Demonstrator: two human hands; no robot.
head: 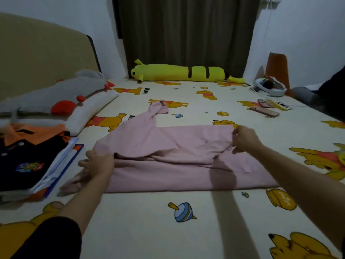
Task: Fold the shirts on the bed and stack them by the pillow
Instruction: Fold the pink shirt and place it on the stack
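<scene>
One pink shirt (168, 146) lay spread across the middle of the bed (149, 221), its upper layer partly doubled over the lower and one sleeve reaching toward the far edge. Two hands worked it. The left hand (99, 163) pinched the fabric at the shirt's left end, fingers curled into the fold. The right hand (244, 140) gripped the raised fold near the shirt's right end, thumb and fingers closed on the cloth.

At the bed's left edge one stack of folded shirts (28, 157) sat just beside the pillow (89, 111); a dark shirt with an orange collar lay on top, and orange, white and blue edges showed beneath it, too compressed to count. The stack was cut off by the frame's left side. One grey plush toy with red parts (56, 96) rested on the pillow.

One long yellow plush toy (179, 72) lay along the far edge under the curtain (186, 34). Near the far right corner sat one white round object (268, 88) with blurred contents, and a pink flat item (265, 111) hard to identify.
</scene>
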